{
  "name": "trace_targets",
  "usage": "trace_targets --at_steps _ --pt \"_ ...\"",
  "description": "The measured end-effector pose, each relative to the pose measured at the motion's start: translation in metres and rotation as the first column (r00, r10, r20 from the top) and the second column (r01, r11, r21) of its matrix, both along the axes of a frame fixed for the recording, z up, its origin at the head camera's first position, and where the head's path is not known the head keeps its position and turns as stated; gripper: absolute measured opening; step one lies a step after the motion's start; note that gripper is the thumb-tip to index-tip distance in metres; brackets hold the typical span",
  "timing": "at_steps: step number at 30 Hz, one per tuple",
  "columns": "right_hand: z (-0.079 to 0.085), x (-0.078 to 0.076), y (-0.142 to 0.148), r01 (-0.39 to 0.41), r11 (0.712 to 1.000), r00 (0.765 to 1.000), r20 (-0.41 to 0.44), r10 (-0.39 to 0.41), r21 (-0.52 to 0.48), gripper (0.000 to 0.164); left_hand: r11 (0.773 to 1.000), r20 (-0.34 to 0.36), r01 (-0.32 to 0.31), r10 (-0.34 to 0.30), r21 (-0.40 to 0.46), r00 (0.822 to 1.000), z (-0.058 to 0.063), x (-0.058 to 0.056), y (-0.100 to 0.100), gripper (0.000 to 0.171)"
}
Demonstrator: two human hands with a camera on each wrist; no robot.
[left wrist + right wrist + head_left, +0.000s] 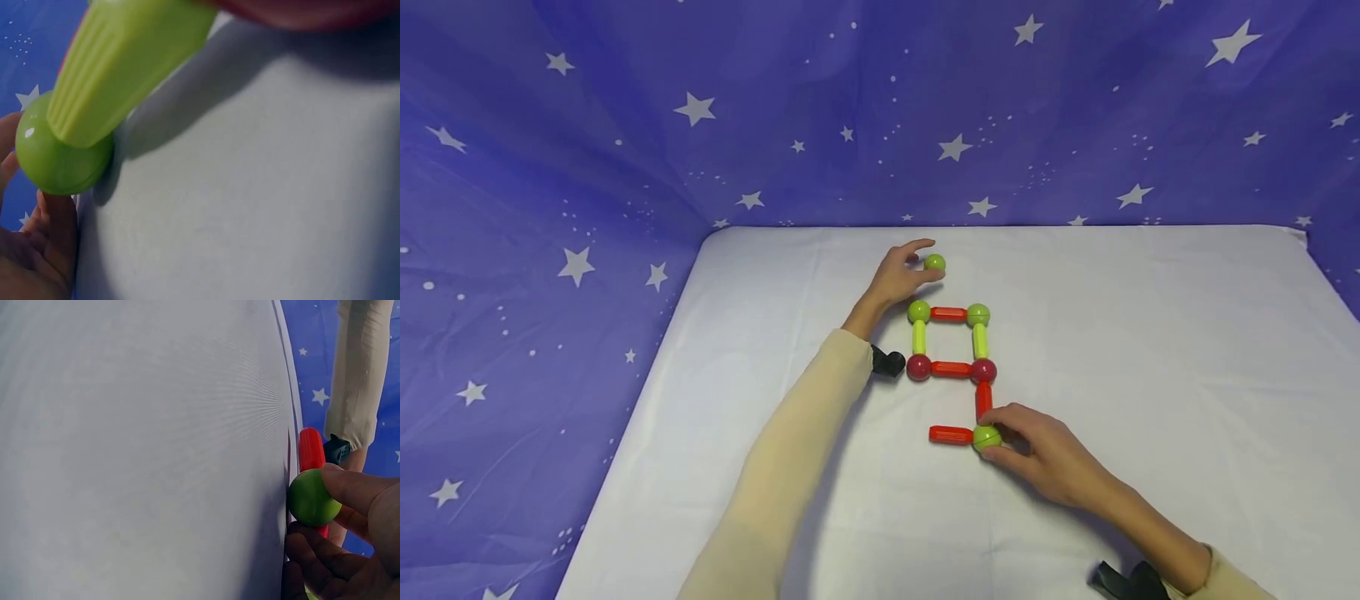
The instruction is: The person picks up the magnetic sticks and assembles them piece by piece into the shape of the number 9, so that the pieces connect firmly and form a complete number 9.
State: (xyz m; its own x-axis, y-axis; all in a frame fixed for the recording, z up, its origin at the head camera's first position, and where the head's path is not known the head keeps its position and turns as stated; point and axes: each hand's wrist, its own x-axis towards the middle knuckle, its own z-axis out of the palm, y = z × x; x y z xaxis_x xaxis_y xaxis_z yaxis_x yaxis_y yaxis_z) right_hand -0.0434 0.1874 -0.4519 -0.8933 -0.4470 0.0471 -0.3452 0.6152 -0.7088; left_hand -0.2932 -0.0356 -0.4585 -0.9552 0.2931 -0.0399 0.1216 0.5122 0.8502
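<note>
In the head view, a green ball (935, 262) lies at the back of the table. My left hand (897, 277) is around its near side, the thumb against it and the index finger apart above it. Closer in, magnetic sticks and balls form a square: two green balls (919, 312) at the back, two red balls (983, 371) in front, red sticks (951, 369) across, yellow-green sticks (919, 337) at the sides. A red stick (983, 400) leads from the right red ball to another green ball (987, 438), which my right hand (1048, 454) pinches between thumb and fingers.
Another red stick (951, 435) points left from the pinched ball, its left end free. All pieces lie on a white-covered table (1150, 333). A blue star-patterned cloth (880, 108) hangs behind and to the left. A dark wrist device (889, 363) sits beside the left red ball.
</note>
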Motion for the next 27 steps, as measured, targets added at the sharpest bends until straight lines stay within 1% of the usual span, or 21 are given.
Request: trace_targets --at_steps 3,9,12,20,25,27 --pt "0.0002 0.0002 0.0006 0.003 1.0 1.0 0.004 -0.003 0.002 0.03 1.0 -0.005 0.003 -0.004 -0.029 1.0 0.0014 0.0011 0.0036 0.058" --pt "-0.0007 0.0002 0.0013 -0.004 1.0 1.0 -0.001 0.004 -0.008 0.028 0.995 -0.007 -0.012 0.012 -0.101 1.0 0.0024 0.0032 0.005 0.046" --pt "-0.0013 0.0001 0.0021 -0.009 1.0 1.0 0.0 0.009 -0.016 0.028 0.993 -0.007 -0.02 0.02 -0.113 1.0 0.0017 0.0031 0.0042 0.045" --pt "-0.0002 -0.0007 0.0016 -0.019 1.0 1.0 0.006 0.019 -0.02 0.029 0.997 0.008 -0.034 0.035 -0.073 0.999 0.0012 0.0033 0.0007 0.044" --pt "-0.0008 -0.0008 0.0013 -0.02 1.0 1.0 0.021 0.02 -0.02 0.028 0.999 0.027 -0.041 0.042 -0.029 0.999 -0.0017 0.0037 -0.0013 0.044" --pt "-0.0006 -0.0007 0.0013 -0.019 1.0 1.0 0.022 0.02 -0.017 0.029 0.999 0.039 -0.053 0.054 -0.007 0.998 -0.0023 0.0042 -0.0018 0.044"
